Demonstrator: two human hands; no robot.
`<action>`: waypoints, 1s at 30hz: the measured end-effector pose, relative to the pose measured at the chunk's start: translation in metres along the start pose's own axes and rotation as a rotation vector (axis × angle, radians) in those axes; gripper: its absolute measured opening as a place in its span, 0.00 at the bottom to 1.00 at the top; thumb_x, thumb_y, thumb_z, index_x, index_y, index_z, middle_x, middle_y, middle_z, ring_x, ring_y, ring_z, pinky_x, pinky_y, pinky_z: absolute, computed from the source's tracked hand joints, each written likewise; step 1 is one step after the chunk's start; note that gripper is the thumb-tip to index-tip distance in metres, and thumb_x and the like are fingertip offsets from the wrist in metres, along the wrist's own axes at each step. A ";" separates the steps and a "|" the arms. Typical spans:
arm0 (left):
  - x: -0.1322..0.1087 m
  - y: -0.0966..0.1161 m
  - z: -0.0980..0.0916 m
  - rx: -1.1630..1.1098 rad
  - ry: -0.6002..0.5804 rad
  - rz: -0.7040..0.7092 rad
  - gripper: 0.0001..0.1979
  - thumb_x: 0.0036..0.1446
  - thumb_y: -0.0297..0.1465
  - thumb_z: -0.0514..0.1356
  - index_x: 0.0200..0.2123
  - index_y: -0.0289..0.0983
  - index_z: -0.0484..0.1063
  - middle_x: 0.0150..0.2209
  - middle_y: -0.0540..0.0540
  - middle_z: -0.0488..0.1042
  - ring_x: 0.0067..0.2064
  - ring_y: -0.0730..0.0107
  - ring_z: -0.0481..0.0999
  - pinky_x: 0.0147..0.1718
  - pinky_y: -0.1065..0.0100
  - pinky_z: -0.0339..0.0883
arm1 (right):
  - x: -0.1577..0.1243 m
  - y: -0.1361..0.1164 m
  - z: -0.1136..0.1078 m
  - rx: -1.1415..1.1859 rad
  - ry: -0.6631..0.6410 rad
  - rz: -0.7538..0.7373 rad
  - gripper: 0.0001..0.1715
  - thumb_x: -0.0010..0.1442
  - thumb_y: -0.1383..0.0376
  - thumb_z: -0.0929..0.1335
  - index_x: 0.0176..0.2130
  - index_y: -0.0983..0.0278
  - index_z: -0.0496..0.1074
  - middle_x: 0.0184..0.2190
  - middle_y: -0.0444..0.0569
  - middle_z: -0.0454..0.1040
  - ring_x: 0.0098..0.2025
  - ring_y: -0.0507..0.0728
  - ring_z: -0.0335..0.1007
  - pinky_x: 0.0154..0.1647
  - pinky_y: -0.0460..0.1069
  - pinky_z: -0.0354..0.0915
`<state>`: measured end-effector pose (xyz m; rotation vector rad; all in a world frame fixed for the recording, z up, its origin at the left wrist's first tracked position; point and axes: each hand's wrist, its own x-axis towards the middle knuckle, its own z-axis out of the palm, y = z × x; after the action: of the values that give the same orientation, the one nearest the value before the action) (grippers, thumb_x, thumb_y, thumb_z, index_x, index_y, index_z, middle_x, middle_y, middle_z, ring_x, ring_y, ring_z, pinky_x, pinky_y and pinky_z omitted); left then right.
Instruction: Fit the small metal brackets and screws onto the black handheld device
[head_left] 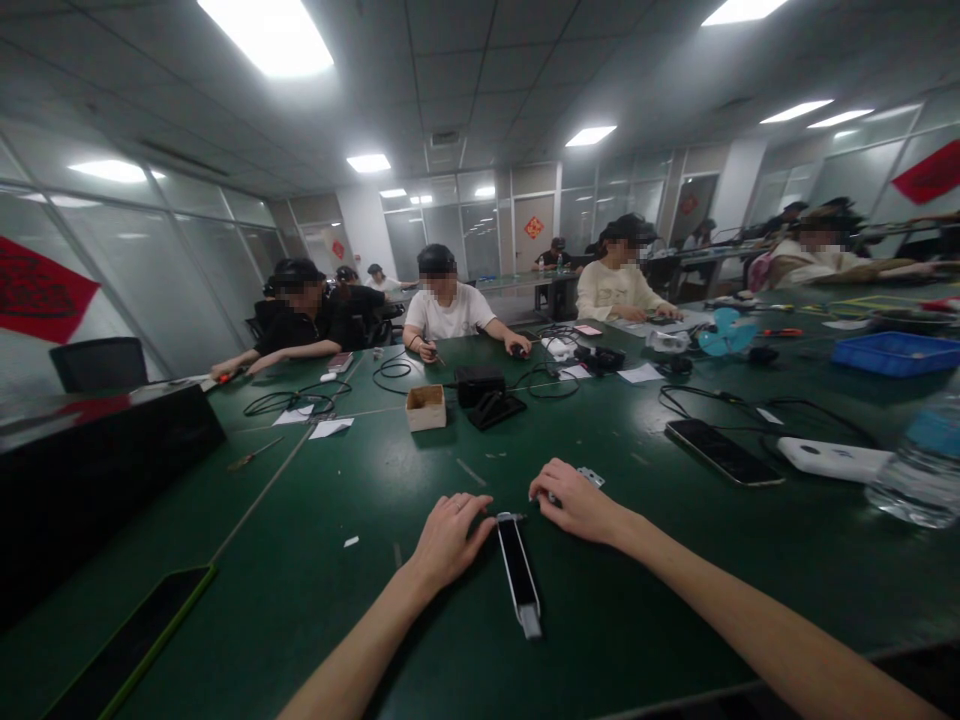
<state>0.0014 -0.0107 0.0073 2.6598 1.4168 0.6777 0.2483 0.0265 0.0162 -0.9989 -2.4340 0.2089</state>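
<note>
A long, narrow object (519, 570) with a black face, a pale rim and a grey block at its near end lies on the green table. Just left of its far end is my left hand (450, 537), palm down with fingers stretched and the thumb apart, holding nothing visible. My right hand (576, 503) rests on the table to the right of that end, its fingers curled down together; whatever is under the fingertips is too small to make out. A small metal plate with holes (592, 477) lies partly behind the right hand.
Farther off stand a small open box (426, 409) and a black stand (496, 410). At right are a phone (721, 452), a white device (832, 458), a water bottle (922, 465) and a blue tray (896, 354). A green-edged phone (135, 640) lies near left. Several people sit across.
</note>
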 end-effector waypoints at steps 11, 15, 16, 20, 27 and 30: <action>-0.002 0.003 -0.004 -0.064 0.108 0.092 0.14 0.64 0.36 0.50 0.48 0.38 0.67 0.40 0.44 0.74 0.42 0.64 0.71 0.43 0.61 0.61 | -0.001 -0.022 0.006 0.021 0.137 -0.251 0.10 0.63 0.71 0.61 0.41 0.65 0.69 0.39 0.52 0.70 0.41 0.56 0.63 0.42 0.52 0.61; -0.003 0.007 -0.005 -0.171 0.099 0.123 0.13 0.63 0.36 0.50 0.47 0.38 0.68 0.37 0.46 0.74 0.39 0.67 0.71 0.41 0.64 0.63 | -0.003 -0.034 0.012 0.009 0.152 -0.389 0.12 0.64 0.71 0.59 0.42 0.65 0.70 0.38 0.52 0.71 0.41 0.55 0.64 0.42 0.51 0.61; -0.003 0.008 -0.005 -0.197 0.101 0.124 0.13 0.63 0.35 0.51 0.46 0.38 0.68 0.36 0.46 0.74 0.37 0.68 0.71 0.40 0.65 0.63 | -0.004 -0.035 0.014 -0.003 0.150 -0.413 0.12 0.65 0.71 0.59 0.42 0.65 0.70 0.38 0.52 0.71 0.41 0.55 0.64 0.42 0.52 0.61; -0.002 0.012 -0.003 -0.372 0.137 0.055 0.10 0.60 0.34 0.54 0.41 0.37 0.72 0.31 0.48 0.74 0.31 0.72 0.70 0.33 0.70 0.64 | -0.005 -0.036 0.018 -0.034 0.179 -0.471 0.12 0.64 0.71 0.59 0.41 0.65 0.70 0.37 0.52 0.71 0.41 0.55 0.64 0.42 0.51 0.61; 0.004 0.012 -0.003 -0.525 0.233 -0.174 0.09 0.55 0.33 0.56 0.35 0.36 0.74 0.30 0.49 0.75 0.27 0.74 0.69 0.27 0.72 0.64 | -0.001 -0.033 0.014 -0.002 0.190 -0.340 0.07 0.63 0.68 0.62 0.39 0.66 0.68 0.37 0.52 0.71 0.40 0.55 0.64 0.42 0.51 0.60; 0.005 0.005 -0.002 -0.461 0.248 -0.281 0.10 0.55 0.32 0.54 0.35 0.36 0.73 0.27 0.50 0.74 0.25 0.74 0.68 0.26 0.72 0.62 | 0.001 -0.027 0.009 -0.011 0.128 -0.209 0.05 0.60 0.68 0.64 0.37 0.66 0.68 0.35 0.50 0.71 0.39 0.55 0.63 0.41 0.51 0.59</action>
<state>0.0067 -0.0098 0.0121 2.0370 1.4323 1.1647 0.2270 0.0081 0.0176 -0.7322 -2.4024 0.0578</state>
